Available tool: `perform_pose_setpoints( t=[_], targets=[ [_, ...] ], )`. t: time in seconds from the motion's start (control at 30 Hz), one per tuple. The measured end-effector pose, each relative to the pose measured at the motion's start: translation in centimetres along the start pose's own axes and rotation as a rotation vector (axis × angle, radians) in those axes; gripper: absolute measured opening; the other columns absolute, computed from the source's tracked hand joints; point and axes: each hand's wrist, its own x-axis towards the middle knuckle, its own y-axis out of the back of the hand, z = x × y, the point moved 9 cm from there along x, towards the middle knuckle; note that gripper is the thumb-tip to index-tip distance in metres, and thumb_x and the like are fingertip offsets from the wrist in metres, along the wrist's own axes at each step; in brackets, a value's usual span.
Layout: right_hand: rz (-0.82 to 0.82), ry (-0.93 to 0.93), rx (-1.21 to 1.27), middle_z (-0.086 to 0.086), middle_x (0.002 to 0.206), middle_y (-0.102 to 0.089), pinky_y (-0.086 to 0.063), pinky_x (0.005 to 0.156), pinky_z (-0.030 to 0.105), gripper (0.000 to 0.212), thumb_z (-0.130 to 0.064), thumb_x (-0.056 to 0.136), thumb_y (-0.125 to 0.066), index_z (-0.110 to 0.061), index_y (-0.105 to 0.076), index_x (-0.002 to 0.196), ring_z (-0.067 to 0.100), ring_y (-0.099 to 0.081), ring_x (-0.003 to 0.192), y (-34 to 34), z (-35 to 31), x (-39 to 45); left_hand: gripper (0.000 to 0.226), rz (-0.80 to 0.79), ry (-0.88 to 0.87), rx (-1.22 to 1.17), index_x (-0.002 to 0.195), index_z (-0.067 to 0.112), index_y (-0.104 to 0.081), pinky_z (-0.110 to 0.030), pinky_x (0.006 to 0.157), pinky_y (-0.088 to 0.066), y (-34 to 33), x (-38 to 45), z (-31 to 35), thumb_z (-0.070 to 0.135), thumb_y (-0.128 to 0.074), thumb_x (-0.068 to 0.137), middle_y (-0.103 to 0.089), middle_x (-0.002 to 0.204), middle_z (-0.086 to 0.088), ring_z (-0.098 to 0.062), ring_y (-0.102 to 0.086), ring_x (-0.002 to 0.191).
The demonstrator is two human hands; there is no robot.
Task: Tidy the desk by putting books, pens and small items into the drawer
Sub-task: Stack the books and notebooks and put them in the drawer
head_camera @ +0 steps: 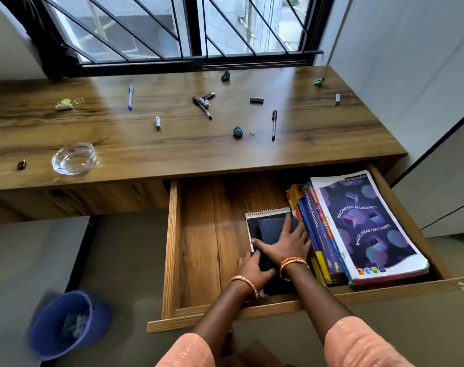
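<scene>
The wooden drawer stands pulled out below the desk. A stack of books fills its right side. Beside the stack a spiral notepad lies under a dark blue book. My right hand presses flat on that dark book, fingers spread. My left hand grips the near edge of the dark book. On the desk lie a blue pen, two black pens, markers and crumpled green bits.
A glass ashtray sits near the desk's front left. A blue bin stands on the floor at lower left. A barred window runs behind the desk, a white wall panel on the right. The drawer's left half is bare wood.
</scene>
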Motion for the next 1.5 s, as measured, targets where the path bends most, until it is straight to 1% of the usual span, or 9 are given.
perform_pose_setpoints(
  t=[0.17, 0.63, 0.8, 1.0, 1.13, 1.23, 1.37, 1.43, 1.5],
  targets=[
    [-0.011, 0.075, -0.094, 0.021, 0.154, 0.002, -0.013, 0.115, 0.051, 0.103, -0.07, 0.07, -0.055, -0.033, -0.001, 0.149, 0.039, -0.008, 0.142, -0.3, -0.5, 0.4, 0.069, -0.028, -0.059, 0.05, 0.146, 0.018, -0.03, -0.038, 0.112, -0.028, -0.3, 0.1, -0.2, 0.039, -0.059, 0.087, -0.032, 0.145, -0.011, -0.027, -0.027, 0.134],
    [-0.081, 0.072, -0.044, 0.016, 0.154, 0.004, -0.015, 0.116, 0.05, 0.102, -0.066, 0.069, -0.062, -0.036, -0.005, 0.148, 0.038, -0.007, 0.142, -0.5, 1.0, -0.6, 0.076, -0.001, -0.08, 0.015, 0.13, 0.016, -0.054, -0.034, 0.105, -0.039, -0.2, 0.0, -0.6, 0.045, -0.081, 0.065, -0.04, 0.127, -0.004, -0.022, -0.038, 0.122],
    [-0.093, 0.118, -0.109, 0.017, 0.153, 0.024, -0.002, 0.117, 0.051, 0.103, -0.072, 0.075, -0.051, -0.033, 0.007, 0.149, 0.037, 0.015, 0.143, -1.0, 0.5, -0.7, 0.091, 0.002, -0.026, -0.075, 0.139, 0.015, -0.043, -0.036, 0.105, -0.043, 0.3, 0.0, -1.1, 0.038, -0.085, 0.062, -0.033, 0.135, -0.006, -0.026, -0.041, 0.126],
    [-0.202, 0.228, -0.212, 0.012, 0.15, 0.035, 0.016, 0.111, 0.055, 0.092, -0.064, 0.086, -0.043, -0.029, 0.017, 0.147, 0.033, 0.032, 0.138, -1.3, -1.0, -1.5, 0.073, 0.029, 0.025, -0.029, 0.133, 0.014, -0.05, -0.036, 0.101, -0.045, 0.4, -1.0, -0.9, 0.035, -0.08, 0.07, -0.042, 0.132, -0.009, -0.026, -0.049, 0.118],
    [-0.373, 0.237, -0.158, 0.01, 0.155, 0.024, 0.01, 0.117, 0.05, 0.084, -0.04, 0.091, -0.051, -0.028, 0.007, 0.15, 0.029, 0.019, 0.144, -1.0, -1.6, -3.5, 0.042, -0.115, -0.021, 0.259, 0.121, 0.017, -0.059, -0.031, 0.083, -0.05, 0.2, -2.9, 0.7, 0.034, -0.067, 0.083, -0.063, 0.118, -0.005, -0.021, -0.06, 0.103],
    [-0.418, 0.187, -0.002, 0.009, 0.159, 0.001, -0.003, 0.118, 0.049, 0.059, -0.033, 0.093, -0.047, -0.02, -0.025, 0.147, 0.026, -0.002, 0.147, -0.3, -0.6, -6.5, 0.036, -0.208, -0.012, 0.459, 0.11, 0.017, -0.066, -0.033, 0.077, -0.048, 0.7, -4.6, 0.6, 0.043, -0.057, 0.087, -0.068, 0.106, -0.004, -0.022, -0.063, 0.094],
    [-0.095, 0.264, -0.017, 0.01, 0.146, -0.04, -0.032, 0.106, 0.042, 0.042, -0.041, 0.095, -0.037, -0.017, -0.057, 0.123, 0.025, -0.04, 0.132, 0.9, 0.7, -10.6, 0.034, -0.013, -0.02, 0.364, 0.086, 0.017, -0.066, -0.032, 0.067, -0.048, 1.1, -6.5, -0.2, 0.043, -0.046, 0.094, -0.067, 0.084, -0.004, -0.018, -0.058, 0.073],
    [0.12, 0.345, 0.009, 0.007, 0.112, -0.066, -0.043, 0.085, 0.037, 0.046, -0.04, 0.091, -0.032, -0.015, -0.069, 0.099, 0.021, -0.059, 0.1, 1.9, 0.5, -12.1, 0.037, 0.218, -0.067, 0.374, 0.082, 0.019, -0.066, -0.029, 0.063, -0.044, 1.9, -8.1, 0.2, 0.041, -0.04, 0.096, -0.066, 0.082, -0.003, -0.016, -0.055, 0.069],
    [0.252, 0.402, 0.076, 0.003, 0.075, -0.069, -0.044, 0.063, 0.031, 0.045, -0.037, 0.084, -0.034, -0.014, -0.07, 0.072, 0.018, -0.06, 0.068, 2.7, 0.5, -12.7, 0.039, 0.467, -0.121, 0.45, 0.083, 0.018, -0.067, -0.026, 0.06, -0.039, 2.8, -9.9, 0.9, 0.039, -0.037, 0.096, -0.063, 0.08, -0.001, -0.013, -0.05, 0.067]
  ],
)
